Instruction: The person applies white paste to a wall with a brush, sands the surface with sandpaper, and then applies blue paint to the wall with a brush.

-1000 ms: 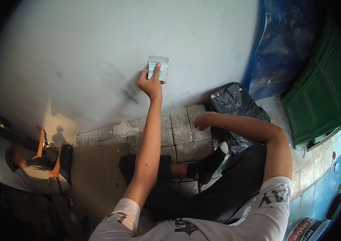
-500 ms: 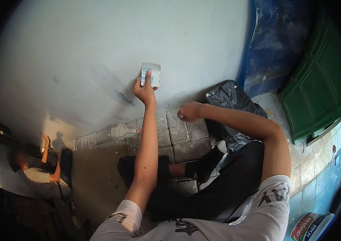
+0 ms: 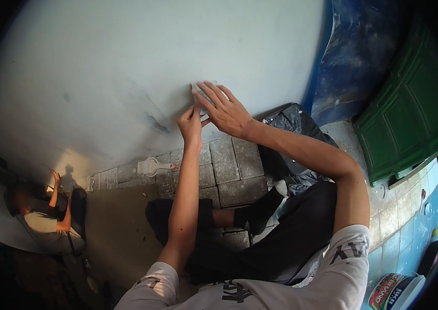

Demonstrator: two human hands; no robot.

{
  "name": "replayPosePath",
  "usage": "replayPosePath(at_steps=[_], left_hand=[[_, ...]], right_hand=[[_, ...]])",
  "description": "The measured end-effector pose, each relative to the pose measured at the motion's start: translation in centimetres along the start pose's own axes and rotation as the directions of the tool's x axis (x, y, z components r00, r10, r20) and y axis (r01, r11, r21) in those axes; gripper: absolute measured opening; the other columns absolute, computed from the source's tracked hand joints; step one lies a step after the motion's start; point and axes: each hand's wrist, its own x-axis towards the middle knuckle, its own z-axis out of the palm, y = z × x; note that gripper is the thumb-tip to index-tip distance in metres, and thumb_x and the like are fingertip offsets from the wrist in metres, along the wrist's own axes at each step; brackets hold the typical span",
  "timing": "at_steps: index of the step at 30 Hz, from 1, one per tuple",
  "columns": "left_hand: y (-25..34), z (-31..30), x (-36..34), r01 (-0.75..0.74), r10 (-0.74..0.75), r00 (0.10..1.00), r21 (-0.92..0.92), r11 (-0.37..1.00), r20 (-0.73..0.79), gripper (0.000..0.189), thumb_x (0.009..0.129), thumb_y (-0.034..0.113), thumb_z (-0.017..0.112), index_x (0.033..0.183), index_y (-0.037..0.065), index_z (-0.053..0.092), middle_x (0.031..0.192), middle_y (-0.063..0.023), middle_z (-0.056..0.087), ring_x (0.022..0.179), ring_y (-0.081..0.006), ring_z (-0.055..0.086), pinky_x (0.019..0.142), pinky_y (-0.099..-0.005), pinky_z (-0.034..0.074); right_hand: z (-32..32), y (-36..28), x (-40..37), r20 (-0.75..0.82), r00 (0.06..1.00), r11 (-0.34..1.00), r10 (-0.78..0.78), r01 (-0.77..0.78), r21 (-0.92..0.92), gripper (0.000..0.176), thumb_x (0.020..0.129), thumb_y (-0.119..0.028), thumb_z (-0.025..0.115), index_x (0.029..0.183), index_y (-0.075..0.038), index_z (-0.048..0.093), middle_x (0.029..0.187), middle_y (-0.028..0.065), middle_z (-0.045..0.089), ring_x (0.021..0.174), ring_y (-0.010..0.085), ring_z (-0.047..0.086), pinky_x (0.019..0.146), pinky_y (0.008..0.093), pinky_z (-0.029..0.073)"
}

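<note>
A small pale sheet of sandpaper [image 3: 194, 88] is up against the white wall [image 3: 126, 62], mostly hidden behind my fingers. My left hand [image 3: 190, 126] pinches its lower edge from below. Over the sheet's face lies my right hand [image 3: 224, 109], palm toward the wall, with its fingers stretched out and slightly apart. A dark smudge [image 3: 156, 123] marks the wall just left of my left hand.
A white-headed brush [image 3: 149, 167] lies on the grey paving bricks [image 3: 245, 157]. To the right are a black plastic bag [image 3: 294, 124], a green panel [image 3: 410, 108] and a paint bucket [image 3: 397, 292]. Another person [image 3: 48, 219] sits by the wall at left.
My right hand has risen from beside the black bag to the sandpaper, its fingers uncurling and spreading over it. My left hand keeps its hold, slightly lower.
</note>
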Motion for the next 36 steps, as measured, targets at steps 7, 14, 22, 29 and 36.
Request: replayPosePath(at_steps=[7,14,22,29,36], left_hand=[[0.7,1.1,-0.2,0.001,-0.001,0.980,-0.001,1.000,0.201,0.042,0.106,0.034,0.063,0.124,-0.004,0.069,0.114,-0.0066,0.067,0.103,-0.0115,0.062,0.100,-0.0376,0.057],[-0.1,0.5,0.5,0.016,-0.023,0.974,0.035,0.999,0.227,0.047,0.107,0.039,0.061,0.126,-0.003,0.067,0.115,-0.0077,0.067,0.107,-0.0156,0.064,0.096,-0.0367,0.056],[-0.4,-1.9,1.1,0.254,-0.062,0.887,-0.371,0.893,0.459,0.088,0.102,0.067,0.050,0.159,0.004,0.026,0.159,-0.0149,0.040,0.142,-0.0279,0.045,0.119,-0.0469,0.038],[-2.1,-2.8,1.4,0.137,0.072,0.885,-0.405,0.904,0.459,0.094,0.097,0.074,0.047,0.163,0.014,0.021,0.165,-0.0106,0.030,0.153,-0.0267,0.031,0.122,-0.0482,0.033],[-2.9,-3.1,1.5,0.083,0.056,0.917,-0.326,0.942,0.395,0.100,0.093,0.077,0.045,0.165,0.014,0.017,0.170,-0.0091,0.021,0.156,-0.0256,0.023,0.125,-0.0467,0.029]], right_hand=[[0.4,1.8,-0.8,0.117,0.993,0.983,0.009,-0.030,0.181,0.073,0.096,-0.012,0.054,0.159,0.009,0.023,0.167,0.0237,0.028,0.157,0.0348,0.025,0.127,0.0482,0.025],[1.7,2.1,-0.7,0.168,0.981,0.985,0.094,-0.116,0.129,0.069,0.098,-0.010,0.052,0.161,0.000,0.026,0.167,0.0188,0.031,0.156,0.0319,0.030,0.126,0.0520,0.028],[-1.1,2.1,1.1,0.061,0.994,0.889,-0.087,0.050,0.454,0.075,0.090,0.000,0.062,0.159,-0.020,0.041,0.163,0.0076,0.043,0.153,0.0307,0.036,0.129,0.0547,0.024],[0.4,0.3,0.7,0.067,0.984,0.902,-0.168,0.126,0.414,0.065,0.098,-0.012,0.060,0.159,-0.024,0.042,0.168,0.0039,0.035,0.157,0.0279,0.029,0.131,0.0555,0.016],[0.9,-1.2,-0.2,0.215,0.976,0.809,-0.014,-0.116,0.576,0.057,0.101,-0.031,0.063,0.154,-0.017,0.049,0.163,0.0085,0.042,0.141,0.0346,0.050,0.126,0.0516,0.032]])
